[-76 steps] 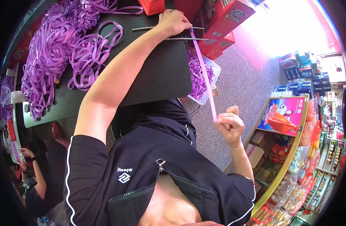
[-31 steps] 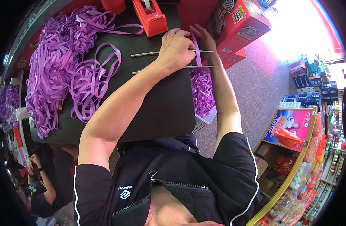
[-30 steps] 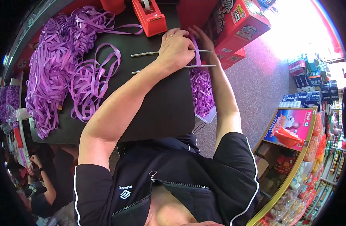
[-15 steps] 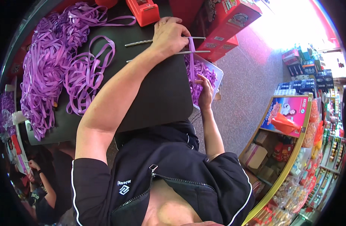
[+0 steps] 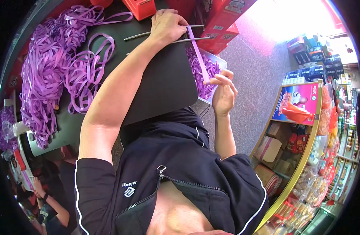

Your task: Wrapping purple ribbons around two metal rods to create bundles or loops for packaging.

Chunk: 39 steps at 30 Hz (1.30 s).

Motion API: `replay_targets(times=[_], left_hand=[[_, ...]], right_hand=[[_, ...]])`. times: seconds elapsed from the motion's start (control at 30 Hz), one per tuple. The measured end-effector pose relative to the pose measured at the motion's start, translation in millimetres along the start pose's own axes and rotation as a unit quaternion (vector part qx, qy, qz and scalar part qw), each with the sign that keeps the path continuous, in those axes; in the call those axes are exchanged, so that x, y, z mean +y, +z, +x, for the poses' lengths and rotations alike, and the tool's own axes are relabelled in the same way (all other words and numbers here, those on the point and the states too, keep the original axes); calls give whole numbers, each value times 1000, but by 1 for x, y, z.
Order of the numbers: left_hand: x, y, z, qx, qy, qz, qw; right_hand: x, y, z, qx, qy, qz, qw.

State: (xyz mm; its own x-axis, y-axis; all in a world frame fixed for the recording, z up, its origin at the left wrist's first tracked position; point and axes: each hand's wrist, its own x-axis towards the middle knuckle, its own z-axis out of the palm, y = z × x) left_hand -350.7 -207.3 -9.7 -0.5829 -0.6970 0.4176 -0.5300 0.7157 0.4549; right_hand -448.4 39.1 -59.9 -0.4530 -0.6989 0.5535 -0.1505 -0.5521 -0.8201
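A flat purple ribbon (image 5: 198, 55) runs taut and slanting between my two hands. My left hand (image 5: 167, 26) is at the table's far right, by two thin metal rods (image 5: 193, 39) that jut past the edge. Its thumb and forefinger are closed on the ribbon's upper end at the farther rod. The other fingers curl over and partly hide the rods. My right hand (image 5: 224, 95) pinches the lower end between thumb and forefinger, the remaining fingers loosely bent. Beneath the ribbon stands a pale plastic bin (image 5: 224, 62) holding many short purple ribbon pieces (image 5: 205, 91).
A big tangle of purple ribbon (image 5: 45, 74) covers the left of the black table (image 5: 164, 86). An orange-red box-shaped object (image 5: 140, 8) is at its far edge, with red cartons (image 5: 223, 23) beyond the bin. Shelves (image 5: 284, 156) stand right. Another person's hand (image 5: 39, 188) shows lower left.
My right hand has moved from over the bin outward to the right, drawing the ribbon from hanging nearly straight to a taut slant. My left hand stays at the rods; the view has shifted slightly.
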Motion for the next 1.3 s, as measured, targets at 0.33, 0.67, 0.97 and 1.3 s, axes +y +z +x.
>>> replay_targets(times=[0.33,0.67,0.97,1.3], left_hand=[[3,-6,-3,-21,-20,-46,999],[9,-10,-4,-23,-29,-62,997],[9,-11,-5,-32,-40,-62,997],[8,-12,-5,-27,-39,-62,997]], right_hand=[[-13,41,133,-72,-113,23,991],[73,39,223,-175,26,58,982],[123,35,211,-185,169,72,966],[117,43,211,-161,207,183,947]])
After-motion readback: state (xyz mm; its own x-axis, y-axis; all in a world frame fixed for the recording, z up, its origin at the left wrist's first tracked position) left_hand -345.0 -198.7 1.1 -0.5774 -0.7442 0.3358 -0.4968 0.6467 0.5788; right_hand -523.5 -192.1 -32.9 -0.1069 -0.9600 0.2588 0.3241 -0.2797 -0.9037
